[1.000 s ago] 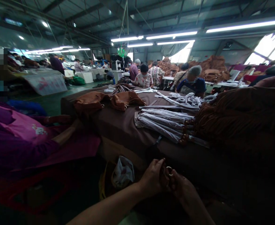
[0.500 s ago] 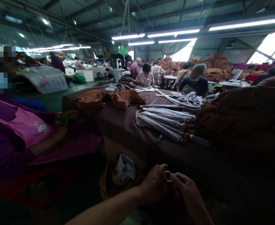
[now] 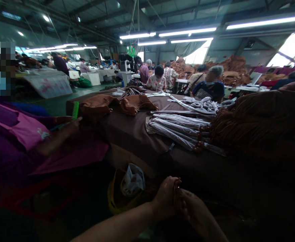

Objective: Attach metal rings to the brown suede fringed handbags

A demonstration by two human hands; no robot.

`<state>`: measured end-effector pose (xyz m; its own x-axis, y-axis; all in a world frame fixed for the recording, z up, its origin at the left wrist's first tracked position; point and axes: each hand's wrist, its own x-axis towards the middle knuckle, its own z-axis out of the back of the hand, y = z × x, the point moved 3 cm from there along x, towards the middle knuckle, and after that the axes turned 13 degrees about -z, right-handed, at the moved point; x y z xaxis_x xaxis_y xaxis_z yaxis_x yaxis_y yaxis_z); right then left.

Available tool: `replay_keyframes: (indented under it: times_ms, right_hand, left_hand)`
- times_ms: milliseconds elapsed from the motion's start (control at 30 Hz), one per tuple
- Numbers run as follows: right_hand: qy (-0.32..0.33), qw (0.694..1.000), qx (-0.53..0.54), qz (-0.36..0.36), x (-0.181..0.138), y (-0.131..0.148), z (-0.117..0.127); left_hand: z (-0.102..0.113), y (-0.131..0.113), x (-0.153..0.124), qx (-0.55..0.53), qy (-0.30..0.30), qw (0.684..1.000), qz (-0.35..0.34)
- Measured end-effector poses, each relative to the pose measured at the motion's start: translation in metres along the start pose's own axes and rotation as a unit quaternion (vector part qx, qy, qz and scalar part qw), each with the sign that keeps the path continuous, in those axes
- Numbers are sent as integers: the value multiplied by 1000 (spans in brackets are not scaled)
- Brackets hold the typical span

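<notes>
My left hand (image 3: 165,197) and my right hand (image 3: 197,212) meet low in the view, just below the front edge of a brown-covered table (image 3: 134,132). Both are closed, fingers pressed together around a small dark brown piece (image 3: 177,195). The metal ring seen earlier between them is hidden now. What exactly the fingers grip is too dark to make out.
A person in a pink top (image 3: 23,134) sits at my left holding a green comb (image 3: 75,110). On the table lie brown bags (image 3: 117,103), wrapped strap bundles (image 3: 177,129) and a brown fringed heap (image 3: 260,124). A yellow bag with white plastic (image 3: 131,185) sits below. Other workers sit beyond.
My hands closed tighter together and the metal ring between them went out of sight. The person at my left raised a green comb toward the brown bags.
</notes>
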<state>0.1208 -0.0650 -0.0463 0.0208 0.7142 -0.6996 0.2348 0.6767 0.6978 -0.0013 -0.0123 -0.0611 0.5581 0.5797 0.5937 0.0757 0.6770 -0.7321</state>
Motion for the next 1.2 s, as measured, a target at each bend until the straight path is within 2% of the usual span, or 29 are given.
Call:
replay_keyframes:
  times_ms: [67, 133, 200, 233, 267, 300, 367, 400, 433, 467, 533, 567, 600, 667, 733, 867, 967, 1100, 1200]
  right_hand:
    - [36, 993, 102, -39, 5, -14, -3]
    - [11, 993, 114, -20, 2, -16, -7]
    - [-69, 995, -8, 68, -10, -5, -13]
    - [-121, 978, -105, 129, -18, 3, -18]
    - [-183, 940, -213, 194, -26, 12, -25]
    - [-240, 884, -312, 251, -34, 19, -32]
    - [-324, 780, -439, 306, -43, 28, -41]
    - [-335, 760, -461, 312, -44, 31, -41]
    - [-327, 771, -455, 303, -41, 31, -38]
    - [-295, 810, -422, 282, -37, 31, -31]
    - [-182, 925, -273, 191, -24, 25, -14]
    - [-109, 971, -172, 127, -18, 19, -7]
    - [-45, 993, -79, 72, -14, 14, -3]
    - [21, 998, 57, 31, -11, 5, -2]
    - [28, 991, 116, 66, -14, 1, -3]
    - [-5, 983, 98, 158, -16, -7, -5]
    - [-20, 974, 134, 179, -12, -14, -6]
    - [37, 955, 258, 141, -13, -16, -14]
    - [41, 953, 289, 80, -19, -11, -13]
  left_hand:
    - [-1, 1, -6, -21, -1, 1000, -1]
    - [-2, 3, -8, -13, -2, 1000, 9]
    - [-4, 4, -5, 33, 34, 999, 16]
    - [-7, 4, -3, 69, 69, 995, 19]
    - [-10, 5, -1, 109, 108, 988, 26]
    - [-13, 7, 0, 146, 148, 977, 37]
    - [-17, 9, 2, 184, 203, 960, 61]
    - [-17, 9, 3, 186, 214, 957, 68]
    - [-16, 7, 5, 178, 206, 959, 71]
    - [-13, 5, 7, 163, 183, 967, 66]
    - [-3, -3, 11, 111, 101, 988, 42]
    - [2, -8, 12, 76, 56, 995, 25]
    - [5, -11, 13, 39, 23, 999, 5]
    - [9, -17, 14, -21, -3, 999, -37]
    - [9, -17, 14, -45, 3, 998, -48]
    - [7, -13, 15, -38, 32, 997, -51]
    - [8, -16, 18, -15, 34, 996, -80]
    - [10, -16, 19, 37, 57, 995, -72]
    - [12, -14, 19, 73, 102, 990, -56]
